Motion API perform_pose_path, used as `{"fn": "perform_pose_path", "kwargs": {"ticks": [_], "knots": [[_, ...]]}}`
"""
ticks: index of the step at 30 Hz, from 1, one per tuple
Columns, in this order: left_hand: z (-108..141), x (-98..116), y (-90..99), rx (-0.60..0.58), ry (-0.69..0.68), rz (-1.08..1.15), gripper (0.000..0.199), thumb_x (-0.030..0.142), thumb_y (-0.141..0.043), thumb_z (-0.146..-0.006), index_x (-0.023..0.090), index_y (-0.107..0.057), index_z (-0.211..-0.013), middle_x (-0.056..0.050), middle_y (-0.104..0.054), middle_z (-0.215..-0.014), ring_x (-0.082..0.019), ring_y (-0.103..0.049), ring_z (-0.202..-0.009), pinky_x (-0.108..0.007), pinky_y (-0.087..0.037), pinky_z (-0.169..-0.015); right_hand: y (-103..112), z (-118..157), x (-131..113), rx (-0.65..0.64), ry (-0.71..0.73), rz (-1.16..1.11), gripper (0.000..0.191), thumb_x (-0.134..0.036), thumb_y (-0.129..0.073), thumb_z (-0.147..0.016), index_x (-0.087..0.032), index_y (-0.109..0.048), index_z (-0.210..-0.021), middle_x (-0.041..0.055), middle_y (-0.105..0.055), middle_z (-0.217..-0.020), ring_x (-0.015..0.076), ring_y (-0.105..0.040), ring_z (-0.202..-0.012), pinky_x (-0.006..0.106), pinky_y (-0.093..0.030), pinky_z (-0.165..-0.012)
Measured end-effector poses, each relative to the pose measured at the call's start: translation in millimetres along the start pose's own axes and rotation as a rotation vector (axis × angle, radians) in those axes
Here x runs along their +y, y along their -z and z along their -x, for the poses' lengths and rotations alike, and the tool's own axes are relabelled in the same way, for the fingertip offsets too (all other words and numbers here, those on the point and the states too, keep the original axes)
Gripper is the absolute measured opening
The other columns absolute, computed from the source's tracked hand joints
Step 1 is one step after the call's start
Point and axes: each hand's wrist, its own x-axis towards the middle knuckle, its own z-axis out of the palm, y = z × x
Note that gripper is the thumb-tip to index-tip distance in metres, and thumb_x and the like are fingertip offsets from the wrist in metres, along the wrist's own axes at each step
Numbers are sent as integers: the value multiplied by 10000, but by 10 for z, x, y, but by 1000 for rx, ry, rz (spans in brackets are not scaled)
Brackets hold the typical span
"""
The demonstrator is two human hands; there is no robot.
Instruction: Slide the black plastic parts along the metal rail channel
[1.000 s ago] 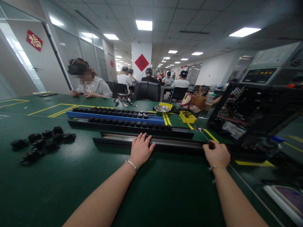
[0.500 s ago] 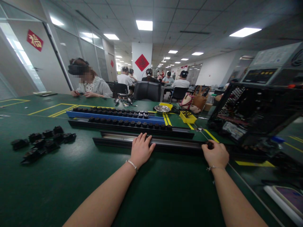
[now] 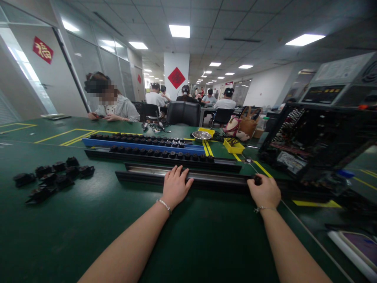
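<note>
A long black channel (image 3: 218,179) lies across the green table in front of me. My left hand (image 3: 176,186) rests on its middle with the fingers spread, holding nothing. At its right part, my right hand (image 3: 265,190) pinches a small black part (image 3: 258,180), mostly hidden by the fingers. Behind lies another black channel (image 3: 226,164) carrying a row of black parts (image 3: 161,153). Beyond it, a blue channel (image 3: 132,147) bears more of them. Several loose black parts (image 3: 63,181) lie in a group on the left.
An open black computer case (image 3: 312,137) stands at the right. Behind the channels are a metal bowl (image 3: 202,135) and a yellow tray (image 3: 234,147). A white device (image 3: 353,251) lies at the lower right. A person (image 3: 113,102) sits across the table at the left.
My right hand has moved slightly to the left along the channel, with the small black part in its fingers. My left hand has stayed in place.
</note>
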Motion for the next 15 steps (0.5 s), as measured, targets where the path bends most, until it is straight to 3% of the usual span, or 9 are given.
{"fn": "perform_pose_path", "kwargs": {"ticks": [15], "knots": [[-4, -2, 8, -12, 1, 8, 469, 500, -338, -888, 272, -530, -1250, -55, -494, -1346, -244, -366, -1282, -415, -324, -1008, 17, 36, -70, -23, 45, -24, 369, -387, -483, -732, -170, -655, -977, 86, -588, -907, 230, -548, -814, 341, -418, -700]]}}
